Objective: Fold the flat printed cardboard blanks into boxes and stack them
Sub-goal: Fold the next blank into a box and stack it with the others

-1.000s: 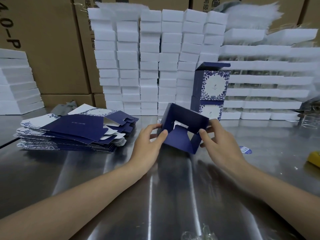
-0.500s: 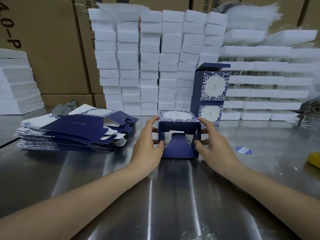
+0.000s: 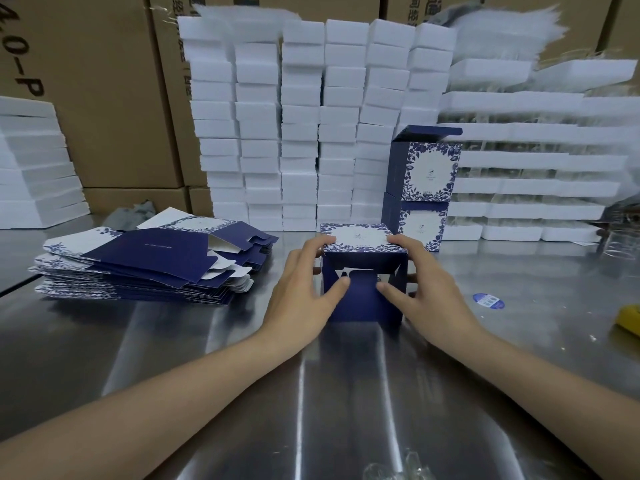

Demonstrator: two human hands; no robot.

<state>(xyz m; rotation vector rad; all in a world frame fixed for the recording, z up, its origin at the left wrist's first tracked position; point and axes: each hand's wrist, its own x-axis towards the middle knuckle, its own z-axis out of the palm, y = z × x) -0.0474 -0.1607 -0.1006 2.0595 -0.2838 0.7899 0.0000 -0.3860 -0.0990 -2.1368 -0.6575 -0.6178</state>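
While it stands on the brushed-steel counter (image 3: pixel 207 358), the half-folded box (image 3: pixel 362 237) shows a white top panel ringed with blue leaf print and matte navy walls. The left hand (image 3: pixel 304 292) and right hand (image 3: pixel 429 289) grip its sides, fingers curled over the top, thumbs pressing the front flap. At nine o'clock lie fanned flat blanks (image 3: pixel 149 261), at one o'clock two finished boxes (image 3: pixel 426 188) stacked.
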